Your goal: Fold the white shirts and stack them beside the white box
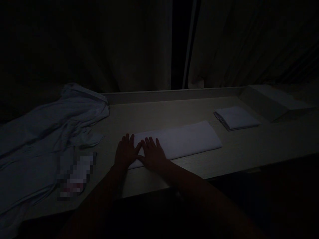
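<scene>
Head view, very dim, colours hard to read. Both hands lie flat, palms down, fingers spread, on the left end of a long folded white cloth [179, 141] that lies across the middle of the pale surface [249, 149], running from near the front edge at left up and to the right. Left hand [126, 152] is open, not gripping, pressed on the cloth's left end w/ part of the palm over the bare surface beside it. Right hand [152, 154] is also open and flat, just beside the left; the thumbs and forefingers meet or nearly meet, can't tell which in this light. Both forearms come in from the bottom of the frame. To the right of the long cloth, apart from it, sits a small folded white cloth [235, 118], squarish, neat stack. Further right, at the back corner, a pale box-like block [271, 99], lying at an angle. On the left, a crumpled light-blue garment [50, 132] spreads over the surface end and hangs off it; near its lower edge a small pixelated patch, contents not readable. A low raised ledge [174, 94] runs along the back of the surface, w/ dark curtains [124, 49] behind.
</scene>
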Motion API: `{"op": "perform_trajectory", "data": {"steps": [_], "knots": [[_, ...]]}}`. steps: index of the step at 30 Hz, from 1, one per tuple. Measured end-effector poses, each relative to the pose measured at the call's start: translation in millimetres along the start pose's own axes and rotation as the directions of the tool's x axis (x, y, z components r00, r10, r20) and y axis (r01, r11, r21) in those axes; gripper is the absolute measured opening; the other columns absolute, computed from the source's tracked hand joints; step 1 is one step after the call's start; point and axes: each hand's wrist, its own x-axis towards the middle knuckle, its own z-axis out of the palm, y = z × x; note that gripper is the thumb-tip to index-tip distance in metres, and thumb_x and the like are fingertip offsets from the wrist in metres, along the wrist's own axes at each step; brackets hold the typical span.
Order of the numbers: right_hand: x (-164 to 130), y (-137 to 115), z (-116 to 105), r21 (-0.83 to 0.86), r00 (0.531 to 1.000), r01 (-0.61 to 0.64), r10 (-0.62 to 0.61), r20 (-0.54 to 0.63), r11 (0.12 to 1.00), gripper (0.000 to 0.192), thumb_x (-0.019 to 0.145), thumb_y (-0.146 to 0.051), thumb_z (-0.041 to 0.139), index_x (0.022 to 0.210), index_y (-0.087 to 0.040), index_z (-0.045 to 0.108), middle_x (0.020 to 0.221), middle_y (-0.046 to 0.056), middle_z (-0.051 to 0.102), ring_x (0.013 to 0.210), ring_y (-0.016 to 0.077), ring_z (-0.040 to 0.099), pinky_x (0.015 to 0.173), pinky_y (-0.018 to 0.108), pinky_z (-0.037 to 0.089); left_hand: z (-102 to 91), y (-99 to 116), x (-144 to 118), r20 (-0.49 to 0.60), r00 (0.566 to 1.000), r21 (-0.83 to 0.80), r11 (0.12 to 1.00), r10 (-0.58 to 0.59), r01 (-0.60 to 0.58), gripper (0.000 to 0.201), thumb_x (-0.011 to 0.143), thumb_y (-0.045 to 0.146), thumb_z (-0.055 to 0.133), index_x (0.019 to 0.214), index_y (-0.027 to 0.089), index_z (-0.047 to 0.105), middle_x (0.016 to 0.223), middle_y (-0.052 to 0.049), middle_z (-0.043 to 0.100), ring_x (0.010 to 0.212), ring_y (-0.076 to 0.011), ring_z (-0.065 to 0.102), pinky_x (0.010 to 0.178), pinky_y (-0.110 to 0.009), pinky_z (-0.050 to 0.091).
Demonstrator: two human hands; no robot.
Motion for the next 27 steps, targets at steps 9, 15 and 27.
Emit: {"op": "perform_trajectory", "data": {"steps": [9,15,27], "knots": [[-55,118,-49,-0.041,0.994,-0.073,0.076,0.08,0.996,0.084,0.094,-0.071,0.021,0.156,-0.015,0.021,0.162,0.009,0.017,0.15,0.027,0.008,0.122,0.05,0.007,6.7,1,3,-0.04,0.998,0.042,0.998,-0.049,0.051,0.081,0.092,0.065,0.024,0.146,0.007,0.037,0.154,-0.025,0.032,0.141,-0.0395,0.033,0.112,-0.05,0.03],[-105,226,-75,-0.173,0.954,-0.287,0.297,0.036,0.942,0.085,0.094,-0.071,0.016,0.156,-0.013,0.022,0.162,0.01,0.02,0.15,0.0271,0.011,0.122,0.048,0.008,12.1,-4,6,-0.024,0.999,0.035,0.998,-0.048,0.049,0.08,0.091,0.066,0.025,0.147,0.01,0.036,0.156,-0.021,0.032,0.142,-0.038,0.031,0.112,-0.051,0.029],[-135,273,-78,-0.19,0.902,-0.429,0.43,-0.041,0.883,0.085,0.095,-0.071,0.015,0.156,-0.012,0.023,0.162,0.01,0.019,0.15,0.0275,0.013,0.121,0.048,0.014,11.4,-3,7,0.013,0.996,0.016,0.996,-0.085,0.085,0.082,0.09,0.066,0.023,0.147,0.009,0.036,0.156,-0.021,0.031,0.143,-0.0367,0.03,0.114,-0.05,0.026]]}}
